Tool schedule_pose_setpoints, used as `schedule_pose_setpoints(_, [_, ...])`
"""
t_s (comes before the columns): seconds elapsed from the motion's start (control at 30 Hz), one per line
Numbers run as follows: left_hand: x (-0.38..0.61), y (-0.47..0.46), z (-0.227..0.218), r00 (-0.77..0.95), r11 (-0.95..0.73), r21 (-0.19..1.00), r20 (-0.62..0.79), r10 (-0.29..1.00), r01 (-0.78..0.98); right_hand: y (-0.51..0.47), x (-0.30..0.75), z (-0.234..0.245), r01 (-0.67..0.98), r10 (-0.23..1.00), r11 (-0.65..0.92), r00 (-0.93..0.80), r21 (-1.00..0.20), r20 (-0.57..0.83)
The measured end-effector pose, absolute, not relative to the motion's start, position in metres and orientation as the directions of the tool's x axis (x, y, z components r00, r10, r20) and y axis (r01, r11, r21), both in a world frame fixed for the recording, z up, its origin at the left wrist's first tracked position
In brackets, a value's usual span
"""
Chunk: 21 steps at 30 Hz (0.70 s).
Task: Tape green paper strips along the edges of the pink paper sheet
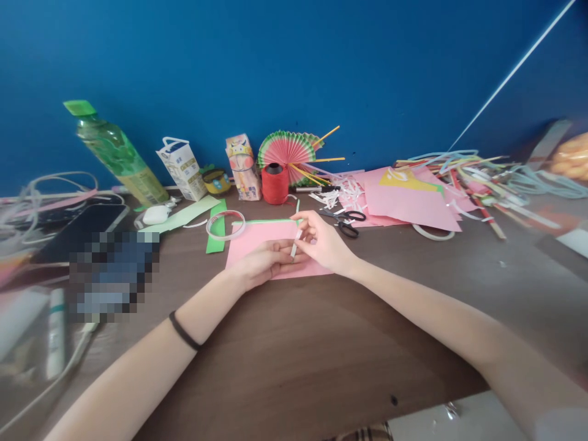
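Observation:
A pink sheet of paper (257, 240) lies flat on the brown table (294, 343), with a thin green strip along its far edge. My left hand (263, 264) rests on the sheet with its fingers pressed down flat. My right hand (321, 240) pinches a narrow white strip (296, 242) that stands upright over the sheet's right edge. A clear tape roll (225, 225) lies just beyond the sheet on a green paper strip (217, 234).
Black scissors (345, 222), a red thread spool (275, 183), a paper fan (285, 153), two small cartons and a green bottle (117, 154) stand along the blue wall. Pink sheets (408, 199), paper scraps and coloured sticks crowd the right. A phone and cables lie at left.

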<state>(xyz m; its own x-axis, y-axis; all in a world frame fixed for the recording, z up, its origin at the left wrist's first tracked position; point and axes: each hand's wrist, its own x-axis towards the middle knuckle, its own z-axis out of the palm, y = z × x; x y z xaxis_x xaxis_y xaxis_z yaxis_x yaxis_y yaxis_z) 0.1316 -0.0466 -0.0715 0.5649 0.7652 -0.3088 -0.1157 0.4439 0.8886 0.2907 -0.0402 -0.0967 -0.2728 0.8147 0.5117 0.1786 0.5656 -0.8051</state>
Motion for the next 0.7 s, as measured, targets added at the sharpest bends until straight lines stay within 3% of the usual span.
schedule_pose_setpoints(0.7, [0.1281, -0.0449, -0.0784, 0.620, 0.407, 0.907, -0.257, 0.741, -0.111, -0.0426, 0.2878, -0.0983, 0.263, 0.790, 0.611, -0.255, -0.747, 0.557])
